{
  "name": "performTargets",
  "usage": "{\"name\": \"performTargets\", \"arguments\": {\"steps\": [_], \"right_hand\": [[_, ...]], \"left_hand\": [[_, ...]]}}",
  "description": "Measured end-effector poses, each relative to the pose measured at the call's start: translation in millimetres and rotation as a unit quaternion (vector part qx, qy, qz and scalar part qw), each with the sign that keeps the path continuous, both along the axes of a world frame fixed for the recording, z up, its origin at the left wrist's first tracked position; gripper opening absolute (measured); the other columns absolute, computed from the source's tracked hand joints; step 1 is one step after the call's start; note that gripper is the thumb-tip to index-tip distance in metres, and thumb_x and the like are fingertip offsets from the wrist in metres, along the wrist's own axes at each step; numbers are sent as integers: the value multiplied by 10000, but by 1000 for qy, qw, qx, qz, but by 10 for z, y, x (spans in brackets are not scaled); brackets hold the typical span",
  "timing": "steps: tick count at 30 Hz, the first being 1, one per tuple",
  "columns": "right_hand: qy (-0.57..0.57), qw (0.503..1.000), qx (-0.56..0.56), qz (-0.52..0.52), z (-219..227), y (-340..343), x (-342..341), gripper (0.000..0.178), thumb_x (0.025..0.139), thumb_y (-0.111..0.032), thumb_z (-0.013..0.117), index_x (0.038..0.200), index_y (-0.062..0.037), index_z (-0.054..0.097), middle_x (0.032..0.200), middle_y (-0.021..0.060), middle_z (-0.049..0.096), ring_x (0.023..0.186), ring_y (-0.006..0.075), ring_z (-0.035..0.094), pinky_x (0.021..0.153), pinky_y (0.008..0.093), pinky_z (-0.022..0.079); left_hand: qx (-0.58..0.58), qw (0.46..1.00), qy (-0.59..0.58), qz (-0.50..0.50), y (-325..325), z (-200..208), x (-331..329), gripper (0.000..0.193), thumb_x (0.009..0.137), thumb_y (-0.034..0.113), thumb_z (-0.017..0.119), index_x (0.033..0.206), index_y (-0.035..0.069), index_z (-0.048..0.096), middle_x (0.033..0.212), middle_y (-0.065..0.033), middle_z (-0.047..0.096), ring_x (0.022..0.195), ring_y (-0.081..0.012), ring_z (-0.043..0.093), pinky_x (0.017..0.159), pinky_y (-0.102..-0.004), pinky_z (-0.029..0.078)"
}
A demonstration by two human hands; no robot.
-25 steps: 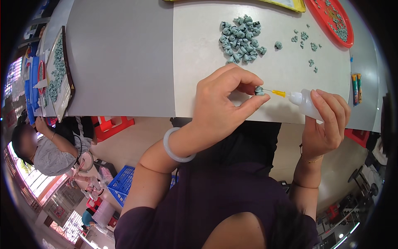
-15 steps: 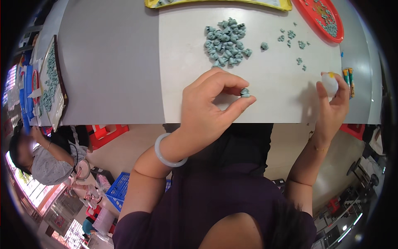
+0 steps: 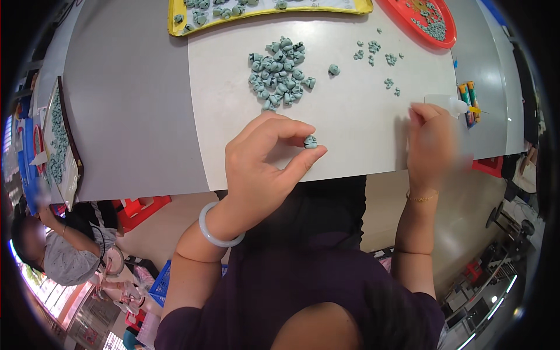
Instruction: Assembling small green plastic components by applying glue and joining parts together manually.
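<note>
Above tabletop [image 3: 361, 125] — left hand [image 3: 259, 160] half-curled

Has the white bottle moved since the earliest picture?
Yes. Judged against the two tubes on the right, the white bottle has moved rightward, away from the left hand; its yellow tip now overlaps them in view.
</note>
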State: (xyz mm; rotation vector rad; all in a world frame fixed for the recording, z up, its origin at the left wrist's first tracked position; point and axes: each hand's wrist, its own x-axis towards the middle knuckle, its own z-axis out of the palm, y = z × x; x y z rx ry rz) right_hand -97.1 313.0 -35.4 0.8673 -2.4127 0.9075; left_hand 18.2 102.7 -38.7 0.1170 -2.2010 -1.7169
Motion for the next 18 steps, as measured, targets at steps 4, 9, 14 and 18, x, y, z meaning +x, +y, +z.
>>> {"name": "performTargets", "arguments": {"steps": [4, 9, 14, 18], "right_hand": [[-37, 997, 67, -15, 38, -90, -115, 82, 771, 1, 607, 843, -34, 620, 772, 49, 578, 612, 167, 554, 543, 248, 444], [-66, 994, 92, 12, 89, -118, -165, 62, 766, 12, 603, 814, -27, 612, 764, 50, 572, 603, 171, 547, 538, 248, 440], [-129, 988, 80, 27, 101, -108, -61, 79, 744, 56, 603, 805, 7, 594, 782, 70, 576, 662, 157, 555, 599, 237, 447], [-126, 988, 67, 61, 74, -21, 31, 110, 724, 73, 615, 818, 19, 593, 792, 63, 579, 671, 153, 557, 606, 237, 449]], "left_hand": [[1, 999, 21, 24, 27, 3, -43, 193, 659, -18, 721, 806, -8, 597, 741, -74, 584, 646, -149, 588, 578, -230, 478], [10, 1000, 20, 18, 18, 14, -41, 188, 662, -23, 716, 806, -8, 596, 737, -71, 579, 640, -145, 587, 577, -227, 477], [24, 1000, -4, -9, -10, 0, -3, 247, 654, -74, 703, 869, -12, 597, 811, -61, 545, 708, -121, 524, 640, -223, 441], [24, 1000, -7, -6, -12, 1, 0, 246, 655, -71, 704, 868, -14, 597, 809, -62, 549, 708, -121, 529, 643, -221, 445]]}}
